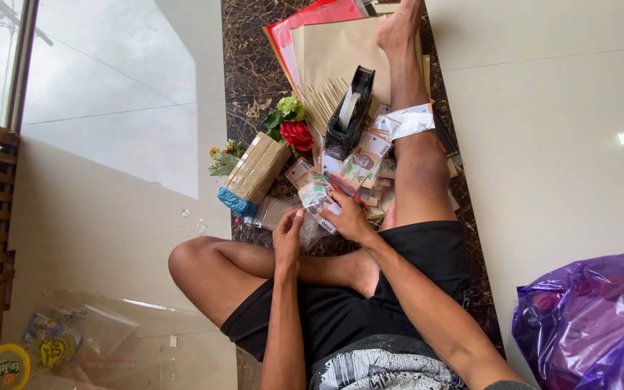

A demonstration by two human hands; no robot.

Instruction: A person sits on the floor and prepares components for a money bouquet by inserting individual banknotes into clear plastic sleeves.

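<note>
I sit on the floor with one leg stretched out and the other folded. My right hand [349, 218] pinches a small fan of banknotes [315, 193] just above my folded knee. Beside it, my left hand [288, 237] presses fingers together on a clear plastic sleeve [277, 214] under those notes. More banknotes [367, 157] lie loose beyond the hands, and one note [412, 119] rests across my outstretched shin. A black tape dispenser [349, 112] stands just past the notes.
A brown wrapped bundle with a blue end [256, 170], a red rose [297, 135] with green flowers, thin wooden sticks [326, 99], brown paper sheets [337, 45] and a red folder [310, 14] lie ahead. A purple plastic bag [592, 321] sits right; clear bags [102, 331] left.
</note>
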